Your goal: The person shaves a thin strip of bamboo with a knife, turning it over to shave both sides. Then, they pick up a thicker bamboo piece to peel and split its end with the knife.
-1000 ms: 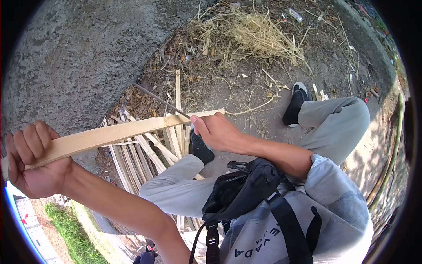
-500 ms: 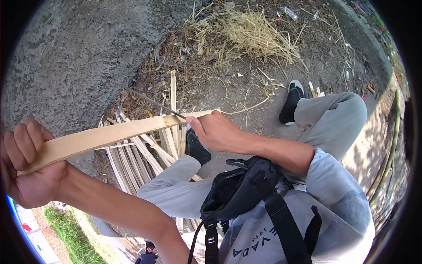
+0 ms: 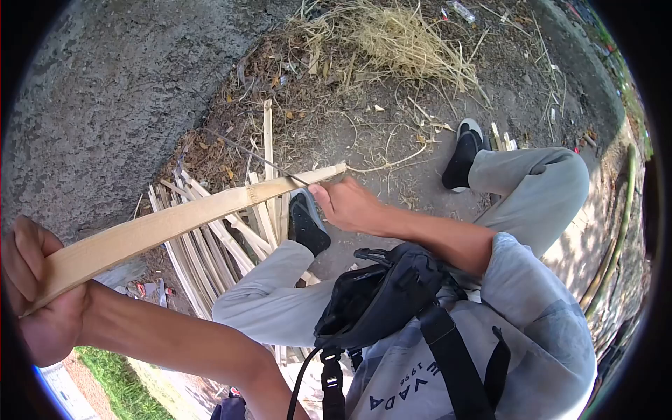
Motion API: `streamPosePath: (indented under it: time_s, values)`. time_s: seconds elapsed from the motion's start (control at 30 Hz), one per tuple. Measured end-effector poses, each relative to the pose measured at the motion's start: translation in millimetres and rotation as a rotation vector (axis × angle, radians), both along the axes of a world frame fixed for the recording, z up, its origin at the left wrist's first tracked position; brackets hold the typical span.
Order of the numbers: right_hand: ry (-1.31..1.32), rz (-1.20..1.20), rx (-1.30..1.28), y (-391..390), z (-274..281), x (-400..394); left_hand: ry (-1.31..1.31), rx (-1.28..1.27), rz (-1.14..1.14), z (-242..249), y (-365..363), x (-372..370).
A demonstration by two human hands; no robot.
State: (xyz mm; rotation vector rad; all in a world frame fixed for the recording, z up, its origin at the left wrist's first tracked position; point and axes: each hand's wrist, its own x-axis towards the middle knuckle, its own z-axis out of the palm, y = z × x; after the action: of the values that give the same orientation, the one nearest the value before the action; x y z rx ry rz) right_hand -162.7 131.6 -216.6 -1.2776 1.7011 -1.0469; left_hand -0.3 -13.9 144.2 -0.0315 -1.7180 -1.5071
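A pale, flat wooden strip (image 3: 161,222) slants across the view, its wide end at the far left. My left hand (image 3: 47,294) is closed around that wide end. Near the narrow end, my right hand (image 3: 346,203) is closed on a thin dark blade (image 3: 259,157), whose handle is hidden in the fingers. The blade crosses the strip at an angle, close to its narrow end, and points up and left. A long thin fibre (image 3: 395,165) trails right from the strip's tip.
Split strips (image 3: 203,262) lie in a pile below the held strip, beside my left foot (image 3: 306,224). Dry shavings (image 3: 399,45) are heaped at the top. A rough concrete slab (image 3: 119,98) fills the upper left. A black bag (image 3: 378,294) hangs at my front; poles (image 3: 616,245) lie right.
My left hand has moved down and slightly left with the strip's wide end, so the strip slopes more steeply. My right hand and the blade have shifted slightly right.
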Motion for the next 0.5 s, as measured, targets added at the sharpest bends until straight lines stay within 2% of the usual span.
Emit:
streamPosePath:
  time_s: [0.1, 0.2, 0.27, 0.33, 0.43, 0.5]
  values:
    - [0.033, 0.007, 0.245, 10, -96, -2, 0.045, -0.007, -0.011, 1, 2, 7]
    - [-0.019, -0.046, 0.275, -2, -62, -1, 0.063, -0.015, 0.049, 5, -8, 20]
    - [-0.027, -0.011, 0.156, 4, -13, 6, 0.057, -0.043, 0.193, 6, -16, 37]
    - [-0.073, -0.053, -0.030, 4, 5, 14, 0.052, 0.004, 0.129, 1, -18, 45]
    - [0.055, -0.084, 0.214, 7, -82, 24, 0.041, 0.056, 0.010, 1, -19, 51]
    - [0.070, -0.022, 0.245, 11, -99, 7, 0.034, 0.070, -0.016, 5, -15, 46]
